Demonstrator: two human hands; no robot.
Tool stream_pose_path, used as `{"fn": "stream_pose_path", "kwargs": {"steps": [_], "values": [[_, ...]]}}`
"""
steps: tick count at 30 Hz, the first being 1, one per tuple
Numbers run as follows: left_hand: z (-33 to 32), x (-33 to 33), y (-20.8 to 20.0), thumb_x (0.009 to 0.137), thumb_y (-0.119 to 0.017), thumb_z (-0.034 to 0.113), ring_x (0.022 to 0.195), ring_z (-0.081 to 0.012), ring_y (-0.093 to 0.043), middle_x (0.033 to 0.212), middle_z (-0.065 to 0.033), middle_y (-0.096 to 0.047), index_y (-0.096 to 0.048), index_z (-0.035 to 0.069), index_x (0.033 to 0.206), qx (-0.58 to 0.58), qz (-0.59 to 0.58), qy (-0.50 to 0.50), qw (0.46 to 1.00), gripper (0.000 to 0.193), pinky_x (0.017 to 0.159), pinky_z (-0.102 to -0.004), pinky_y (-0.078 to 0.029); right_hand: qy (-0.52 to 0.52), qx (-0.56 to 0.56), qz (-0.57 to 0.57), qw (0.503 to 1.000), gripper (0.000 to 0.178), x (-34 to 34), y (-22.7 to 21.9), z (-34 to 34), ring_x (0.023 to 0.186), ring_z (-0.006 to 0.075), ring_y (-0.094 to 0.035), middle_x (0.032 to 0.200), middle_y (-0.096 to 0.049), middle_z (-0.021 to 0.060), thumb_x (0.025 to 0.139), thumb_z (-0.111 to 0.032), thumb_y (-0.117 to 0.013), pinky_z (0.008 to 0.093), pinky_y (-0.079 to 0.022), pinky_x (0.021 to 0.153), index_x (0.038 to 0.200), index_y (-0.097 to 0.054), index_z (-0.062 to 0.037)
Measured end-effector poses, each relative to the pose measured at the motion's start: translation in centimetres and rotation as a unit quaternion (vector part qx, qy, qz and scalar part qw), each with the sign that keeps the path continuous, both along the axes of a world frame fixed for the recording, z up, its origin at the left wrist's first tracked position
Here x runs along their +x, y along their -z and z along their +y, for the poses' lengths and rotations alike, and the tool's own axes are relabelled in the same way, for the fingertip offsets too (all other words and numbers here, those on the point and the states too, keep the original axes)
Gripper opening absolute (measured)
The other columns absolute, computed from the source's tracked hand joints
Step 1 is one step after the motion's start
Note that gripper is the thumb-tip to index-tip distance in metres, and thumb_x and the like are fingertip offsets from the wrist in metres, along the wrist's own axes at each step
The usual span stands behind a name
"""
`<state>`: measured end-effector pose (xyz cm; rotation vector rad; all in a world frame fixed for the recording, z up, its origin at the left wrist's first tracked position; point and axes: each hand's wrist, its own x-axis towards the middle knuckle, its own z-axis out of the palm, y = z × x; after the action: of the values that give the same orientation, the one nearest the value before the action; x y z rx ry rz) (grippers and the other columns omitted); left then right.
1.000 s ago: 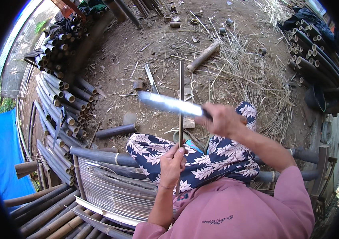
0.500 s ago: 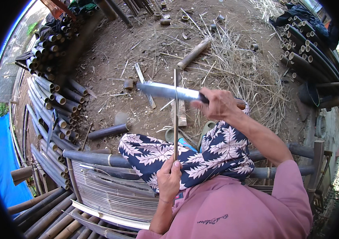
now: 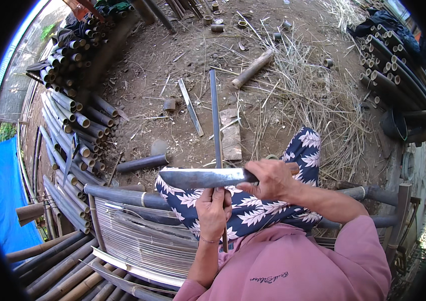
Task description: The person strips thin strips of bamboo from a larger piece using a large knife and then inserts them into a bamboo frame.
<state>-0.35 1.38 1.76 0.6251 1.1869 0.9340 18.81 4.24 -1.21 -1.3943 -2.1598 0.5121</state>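
Note:
A long, narrow bamboo strip (image 3: 215,115) points away from me, its dark side up. My left hand (image 3: 212,213) is closed around it near my lap, and its lower end shows below that hand. My right hand (image 3: 272,179) grips the handle of a machete (image 3: 200,178). The broad blade lies crosswise over the strip, just beyond my left fingertips, with its tip to the left. Whether the edge bites into the bamboo, I cannot tell.
A bamboo bench rail (image 3: 128,196) runs beside my legs. Stacked bamboo poles (image 3: 80,130) stand at the left, more bamboo tubes (image 3: 386,62) at the right. A flat board (image 3: 231,135), a short bamboo log (image 3: 253,68) and straw-like shavings (image 3: 308,100) lie on the dirt ground.
The machete has come down along the strip, close to my left hand. The strip has turned to show its dark face and sits further back through my left hand.

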Motion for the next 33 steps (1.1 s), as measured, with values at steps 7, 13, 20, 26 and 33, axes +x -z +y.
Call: {"fn": "stream_pose_path", "kwargs": {"steps": [7,13,20,26,33], "values": [[-3.2,0.6,-1.1,0.101,-0.046,0.010,0.048,-0.0024,-0.035,0.063,0.0024,-0.045,-0.044,-0.004,0.140,-0.001,0.014,0.022,1.000,0.041,0.041,-0.0183,-0.028,0.121,-0.042,-0.011,0.992,0.059,4.0,-0.4,6.5,0.054,0.0282,-0.062,0.061,-0.060,0.0140,0.092,-0.064,-0.046,0.0417,-0.048,0.047,0.084,-0.059,-0.0070],[-7.2,-2.1,-0.4,0.101,-0.048,0.014,0.050,-0.0054,-0.042,0.064,-0.0016,-0.050,-0.045,-0.008,0.137,0.015,0.040,0.084,0.996,0.043,0.044,-0.0205,-0.033,0.294,-0.156,0.033,0.942,0.059,10.6,-1.5,13.0,0.051,0.0213,-0.061,0.060,-0.060,0.0097,0.095,-0.063,-0.041,0.0380,-0.046,0.045,0.085,-0.059,-0.0071],[-0.2,-1.2,-0.2,0.104,-0.037,0.021,0.038,-0.0068,-0.033,0.058,0.0002,-0.038,-0.039,0.004,0.141,-0.104,-0.299,-0.028,0.948,0.041,0.036,-0.0217,-0.030,0.020,-0.017,0.002,1.000,0.055,1.3,-1.9,3.1,0.064,0.0314,-0.064,0.069,-0.061,0.0135,0.089,-0.060,-0.055,0.0402,-0.051,0.058,0.091,-0.063,-0.0059],[-0.7,-0.4,-0.8,0.106,-0.035,0.024,0.037,-0.0064,-0.031,0.056,0.0020,-0.033,-0.035,0.009,0.145,-0.113,-0.280,-0.019,0.953,0.042,0.035,-0.0204,-0.030,0.033,0.016,0.010,0.999,0.060,0.6,-0.3,3.2,0.058,0.0299,-0.063,0.066,-0.060,0.0133,0.089,-0.065,-0.051,0.0420,-0.049,0.052,0.087,-0.060,-0.0060],[-4.2,-1.3,-0.3,0.105,-0.036,0.023,0.038,-0.0058,-0.029,0.055,0.0025,-0.032,-0.034,0.010,0.148,-0.119,-0.258,0.043,0.958,0.045,0.036,-0.0203,-0.029,0.136,-0.003,-0.049,0.989,0.060,6.5,-0.6,9.4,0.047,0.0204,-0.057,0.055,-0.057,0.0066,0.093,-0.065,-0.043,0.0382,-0.048,0.044,0.084,-0.057,-0.0075]]}}
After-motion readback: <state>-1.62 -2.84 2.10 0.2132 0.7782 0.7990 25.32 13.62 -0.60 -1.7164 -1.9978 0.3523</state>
